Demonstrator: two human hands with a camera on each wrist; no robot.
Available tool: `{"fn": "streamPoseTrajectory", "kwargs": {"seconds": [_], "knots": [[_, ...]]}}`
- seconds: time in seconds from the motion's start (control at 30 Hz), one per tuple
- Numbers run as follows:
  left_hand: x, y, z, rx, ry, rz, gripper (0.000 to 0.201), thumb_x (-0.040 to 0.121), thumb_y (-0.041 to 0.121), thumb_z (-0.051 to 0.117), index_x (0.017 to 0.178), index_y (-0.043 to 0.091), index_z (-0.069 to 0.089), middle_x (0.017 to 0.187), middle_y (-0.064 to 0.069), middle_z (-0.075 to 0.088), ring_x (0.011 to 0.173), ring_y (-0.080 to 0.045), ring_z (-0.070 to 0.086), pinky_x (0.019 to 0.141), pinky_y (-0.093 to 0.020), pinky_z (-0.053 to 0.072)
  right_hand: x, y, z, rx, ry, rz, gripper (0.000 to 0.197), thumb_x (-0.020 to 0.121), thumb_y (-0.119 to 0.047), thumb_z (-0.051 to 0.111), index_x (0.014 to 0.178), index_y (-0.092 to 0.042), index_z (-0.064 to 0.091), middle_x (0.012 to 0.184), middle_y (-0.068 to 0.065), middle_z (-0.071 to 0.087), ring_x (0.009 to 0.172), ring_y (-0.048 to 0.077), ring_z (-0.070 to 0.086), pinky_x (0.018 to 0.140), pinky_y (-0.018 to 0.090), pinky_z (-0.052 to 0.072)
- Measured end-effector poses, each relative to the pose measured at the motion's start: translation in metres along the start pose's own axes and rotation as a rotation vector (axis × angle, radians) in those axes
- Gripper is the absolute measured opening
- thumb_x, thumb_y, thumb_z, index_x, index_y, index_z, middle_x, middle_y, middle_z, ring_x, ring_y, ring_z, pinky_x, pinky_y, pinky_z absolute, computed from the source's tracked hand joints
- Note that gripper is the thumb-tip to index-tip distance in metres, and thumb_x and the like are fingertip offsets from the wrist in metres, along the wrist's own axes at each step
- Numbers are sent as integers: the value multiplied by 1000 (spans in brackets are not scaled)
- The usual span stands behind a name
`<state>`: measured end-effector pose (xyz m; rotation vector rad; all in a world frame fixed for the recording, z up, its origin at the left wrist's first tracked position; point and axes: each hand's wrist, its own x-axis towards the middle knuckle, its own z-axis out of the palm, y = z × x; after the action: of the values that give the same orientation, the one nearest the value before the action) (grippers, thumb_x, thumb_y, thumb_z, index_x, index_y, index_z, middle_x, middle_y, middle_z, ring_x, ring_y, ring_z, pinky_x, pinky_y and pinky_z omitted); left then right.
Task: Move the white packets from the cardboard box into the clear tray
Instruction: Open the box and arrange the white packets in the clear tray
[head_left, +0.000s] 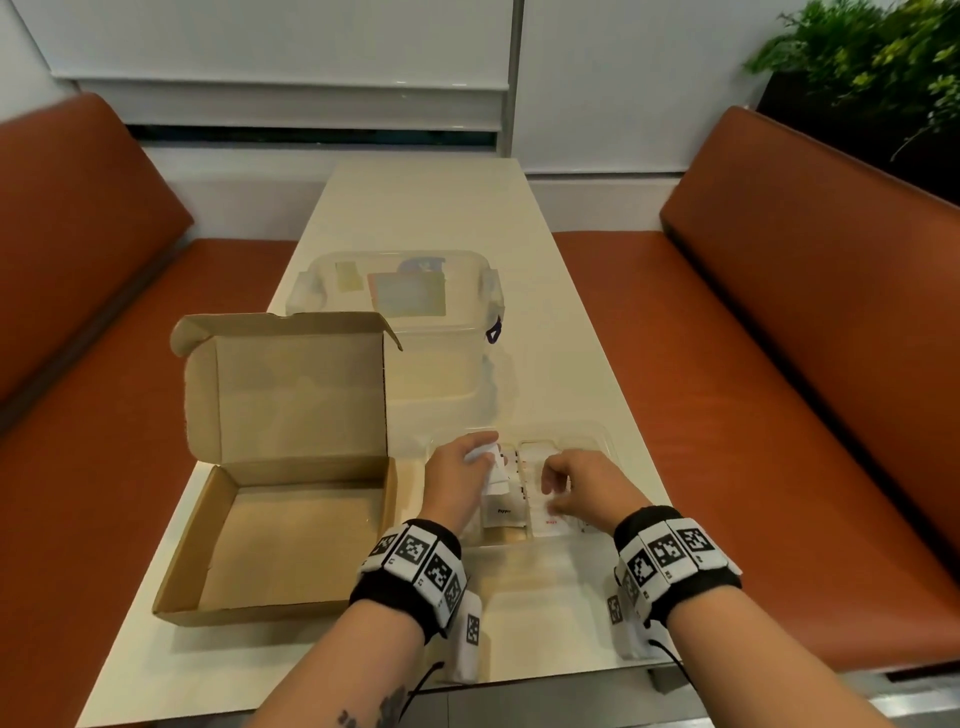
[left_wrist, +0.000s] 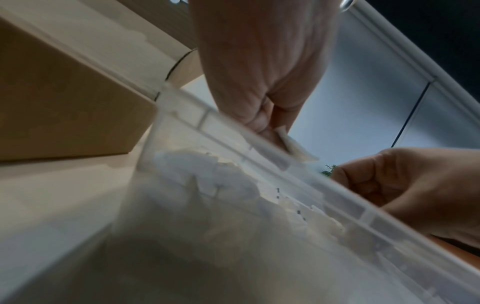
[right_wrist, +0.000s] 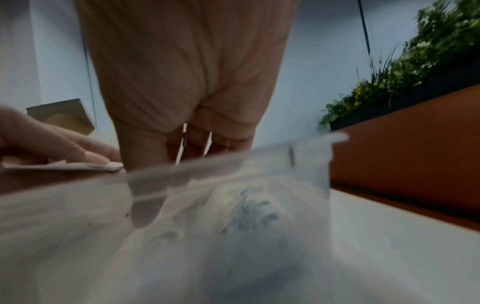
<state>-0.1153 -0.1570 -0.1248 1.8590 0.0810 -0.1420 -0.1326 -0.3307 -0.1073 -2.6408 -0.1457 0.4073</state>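
White paper packets (head_left: 524, 499) lie in rows inside the clear tray (head_left: 597, 436), which sits near the table's (head_left: 426, 208) right edge, close to its near end. One packet (head_left: 503, 512) at the near end of the tray's left row carries a small dark word that looks like "Pepper"; the one beside it (head_left: 551, 521) has a red word too blurred to read.

The left hand (head_left: 457, 478) is over the tray's left side, its fingers curled round a few white packets (head_left: 492, 470) pinched against the thumb; the left wrist view shows a packet edge (left_wrist: 293, 147) poking out from the fingertips above the tray rim (left_wrist: 259, 144). The right hand (head_left: 582, 486) hovers over the middle of the tray with its fingers bent down among the packets; whether it grips one, I cannot tell.

The cardboard box (head_left: 270, 525) stands just left of the tray, near the table's left edge, lid up, with only bare board showing inside. Behind both, a clear lidded tub (head_left: 405, 322) holds some blurred coloured labels. Both wrists wear black bands with black-and-white square markers (head_left: 415, 551).
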Motion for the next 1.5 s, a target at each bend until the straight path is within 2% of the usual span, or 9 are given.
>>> {"fn": "streamPoseTrajectory", "kwargs": {"seconds": [0.47,0.67,0.83,0.97,1.07,1.13,1.27,1.37,1.5], "knots": [[0,0,-4,-37,-43,-10,34,92,5,54,118,26,65,124,4,59,119,-11,48,105,-27,38,-3,-7,13,-82,-13,28,13,81,-7,65,75,-17,58,82,-1,60,77,13,56,73,21,47],[2,-2,-9,-97,-43,10,43,87,10,64,125,29,59,130,4,56,125,-15,49,108,-38,40,5,-24,7,325,290,75,25,94,-28,54,81,-10,65,72,0,64,64,11,55,59,19,42],[1,0,-12,-120,-118,12,40,93,14,56,128,32,56,131,-3,58,124,-25,51,106,-46,41,10,-40,10,623,279,115,15,88,-25,64,86,-10,67,74,6,68,58,11,58,54,16,47],[-1,0,-18,-68,-145,45,44,92,17,59,132,33,51,137,1,51,130,-18,45,106,-31,38,13,-42,9,711,269,117,13,82,-14,71,93,-10,67,72,6,62,61,11,57,50,15,48],[-3,0,-22,-61,-113,28,45,88,20,66,130,31,55,133,-3,55,124,-27,49,101,-34,44,13,-44,9,752,274,115,13,80,-12,72,91,-10,66,72,5,64,61,13,60,56,24,55],[-3,-1,-24,-78,-86,27,44,85,24,69,128,29,57,132,-1,56,124,-20,49,99,-29,42,13,-46,11,793,247,107,17,80,-12,72,96,-12,65,74,6,65,63,15,62,61,32,57],[-4,1,-27,-187,-167,-60,42,87,26,67,128,27,57,123,-8,60,111,-20,57,91,-34,51,13,-48,12,802,216,70,15,80,-9,73,93,-11,67,68,3,60,60,13,60,56,29,56],[-6,1,-29,-324,-285,-164,50,85,8,67,129,28,53,99,-13,62,89,-23,60,90,-40,54,15,-47,11,806,269,92,7,78,-2,71,79,-6,65,59,0,56,57,16,58,52,26,53],[-4,3,-32,-309,-279,-121,45,85,-6,60,116,27,63,104,-14,65,83,-22,60,90,-42,54,17,-41,7,833,321,136,6,83,0,65,82,-4,61,68,7,63,57,16,61,52,25,53]]}}
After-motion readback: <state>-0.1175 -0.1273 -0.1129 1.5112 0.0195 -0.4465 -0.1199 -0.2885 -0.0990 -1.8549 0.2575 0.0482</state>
